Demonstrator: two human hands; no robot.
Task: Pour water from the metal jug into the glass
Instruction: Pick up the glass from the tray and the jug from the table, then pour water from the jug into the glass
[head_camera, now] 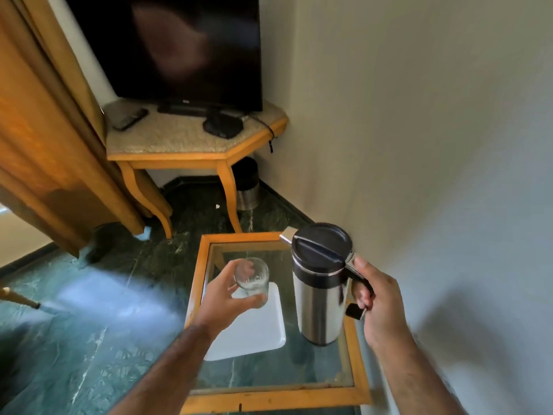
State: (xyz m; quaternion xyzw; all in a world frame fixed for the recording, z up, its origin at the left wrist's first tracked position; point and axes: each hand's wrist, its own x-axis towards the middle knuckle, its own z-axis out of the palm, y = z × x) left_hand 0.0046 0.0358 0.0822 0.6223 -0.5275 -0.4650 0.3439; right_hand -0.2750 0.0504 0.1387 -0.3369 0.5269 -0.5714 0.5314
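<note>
Head view shows the left hand point(223, 298) wrapped around a clear glass point(252, 280), holding it tilted above a white tray point(257, 333) on the glass-topped table point(197, 265). Beside it, the right hand point(378, 304) grips the black handle of the metal jug point(318, 298), which stands upright over the table's right side, its black lid on. Whether the jug's base touches the table cannot be told.

Showing in view: two hands, left point(220, 301) and right point(378, 307); one jug point(318, 298); one glass point(252, 278); one tray point(257, 333); two worktops, near point(278, 396) and far point(179, 136); one television point(176, 49); one bin point(248, 187).
</note>
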